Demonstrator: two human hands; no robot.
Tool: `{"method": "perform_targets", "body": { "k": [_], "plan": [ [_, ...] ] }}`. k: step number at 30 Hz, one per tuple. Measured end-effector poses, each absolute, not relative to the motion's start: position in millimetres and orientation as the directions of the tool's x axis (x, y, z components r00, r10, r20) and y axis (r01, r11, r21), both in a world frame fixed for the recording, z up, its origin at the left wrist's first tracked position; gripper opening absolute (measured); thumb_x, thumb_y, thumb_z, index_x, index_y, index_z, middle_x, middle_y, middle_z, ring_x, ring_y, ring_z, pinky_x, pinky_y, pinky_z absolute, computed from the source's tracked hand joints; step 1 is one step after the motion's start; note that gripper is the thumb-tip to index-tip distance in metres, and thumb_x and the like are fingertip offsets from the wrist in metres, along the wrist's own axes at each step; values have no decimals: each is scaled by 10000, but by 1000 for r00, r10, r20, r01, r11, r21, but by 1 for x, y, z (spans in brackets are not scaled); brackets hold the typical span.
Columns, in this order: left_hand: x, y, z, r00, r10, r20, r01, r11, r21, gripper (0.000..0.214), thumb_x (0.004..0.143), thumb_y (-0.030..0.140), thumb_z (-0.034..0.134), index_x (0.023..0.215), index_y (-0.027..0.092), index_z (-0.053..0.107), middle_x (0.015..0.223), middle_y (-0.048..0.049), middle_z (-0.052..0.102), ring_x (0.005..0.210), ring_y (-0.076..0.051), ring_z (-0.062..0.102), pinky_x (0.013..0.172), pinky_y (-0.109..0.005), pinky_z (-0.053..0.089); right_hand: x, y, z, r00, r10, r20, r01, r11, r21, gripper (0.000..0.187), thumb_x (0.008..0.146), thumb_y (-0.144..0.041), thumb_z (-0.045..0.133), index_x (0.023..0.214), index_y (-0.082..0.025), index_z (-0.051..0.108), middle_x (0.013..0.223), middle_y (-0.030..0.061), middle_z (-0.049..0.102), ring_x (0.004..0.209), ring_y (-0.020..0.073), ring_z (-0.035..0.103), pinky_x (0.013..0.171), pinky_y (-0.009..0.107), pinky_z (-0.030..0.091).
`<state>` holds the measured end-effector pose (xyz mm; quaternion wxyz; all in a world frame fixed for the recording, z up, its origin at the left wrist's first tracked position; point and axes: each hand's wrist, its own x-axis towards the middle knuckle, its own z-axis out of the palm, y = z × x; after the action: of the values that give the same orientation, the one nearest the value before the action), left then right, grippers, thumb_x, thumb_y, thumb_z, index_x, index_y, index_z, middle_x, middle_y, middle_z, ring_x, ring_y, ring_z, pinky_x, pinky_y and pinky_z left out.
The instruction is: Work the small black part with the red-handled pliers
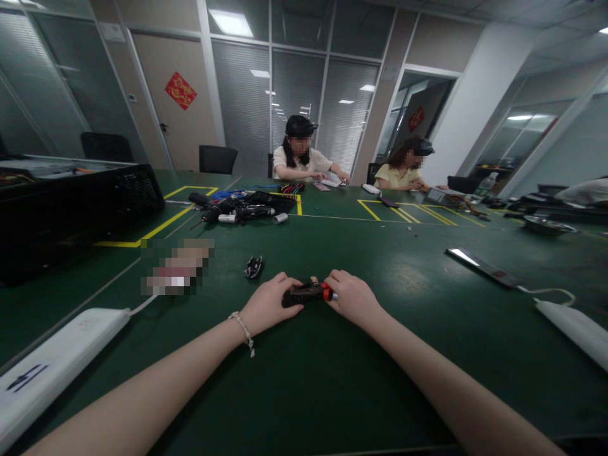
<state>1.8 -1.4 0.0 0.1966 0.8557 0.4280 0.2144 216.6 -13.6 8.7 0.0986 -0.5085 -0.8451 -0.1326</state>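
Over the green table (pixel 304 380), both my hands meet at a small black object (pixel 300 294). My left hand (pixel 270 303), with a pale bracelet at the wrist, is closed around its left end. The fingers of my right hand (pixel 354 299) are closed on a red-and-black piece with a silvery end (pixel 327 292) at the right end of the object. Whether the two pieces are joined, and their exact kind, I cannot tell, as my fingers cover much of them. A little way beyond my left hand lies a small black and silver part (pixel 254 266).
A pile of black tools and cables (pixel 247 204) lies farther back, left of centre. White power banks (pixel 61 354) with cords lie at both sides. A large black case (pixel 80 209) stands at left, a metal bowl (pixel 548 225) at right. Two people sit across the table.
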Motion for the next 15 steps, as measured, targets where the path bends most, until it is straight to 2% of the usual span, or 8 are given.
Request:
{"method": "perform_targets", "body": {
  "k": [15],
  "plan": [
    [1, 0, -2, 546, 810, 213, 654, -571, 495, 387, 707, 385, 578, 1061, 243, 508, 945, -13, 487, 784, -157, 532, 674, -271, 436, 215, -15, 12, -473, 830, 297, 881, 450, 147, 193, 719, -244, 535, 879, -151, 589, 879, 58, 566, 761, 150, 512, 657, 248, 434]
  ]
}}
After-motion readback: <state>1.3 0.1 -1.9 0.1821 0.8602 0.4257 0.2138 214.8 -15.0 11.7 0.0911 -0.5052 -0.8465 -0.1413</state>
